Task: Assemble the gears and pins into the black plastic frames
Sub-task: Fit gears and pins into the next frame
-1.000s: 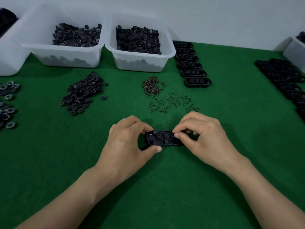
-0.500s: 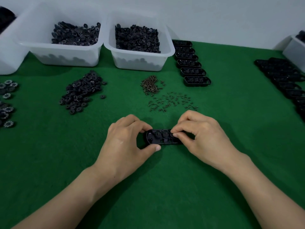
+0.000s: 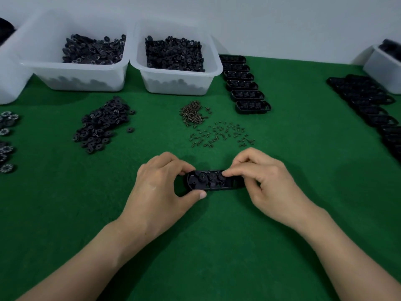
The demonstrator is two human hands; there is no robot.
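Note:
A black oblong plastic frame (image 3: pixel 211 181) lies on the green felt in front of me, with small gears seated inside it. My left hand (image 3: pixel 160 192) grips the frame's left end between thumb and curled fingers. My right hand (image 3: pixel 267 181) pinches at the frame's right part, its fingertips over one gear seat; what the fingertips hold is hidden. A heap of black gears (image 3: pixel 102 124) lies to the left, and small metal pins (image 3: pixel 219 133) are scattered just beyond the frame, next to a denser pile of pins (image 3: pixel 192 114).
Two white bins of black parts (image 3: pixel 71 72) (image 3: pixel 175 79) stand at the back. A row of frames (image 3: pixel 245 83) runs behind the pins, more frames (image 3: pixel 373 109) line the right edge. Toothed gears (image 3: pixel 6 144) lie at far left. A white bin (image 3: pixel 382 70) sits far right.
My right fingertips shifted slightly left along the frame's top edge. The left hand's grip stays the same.

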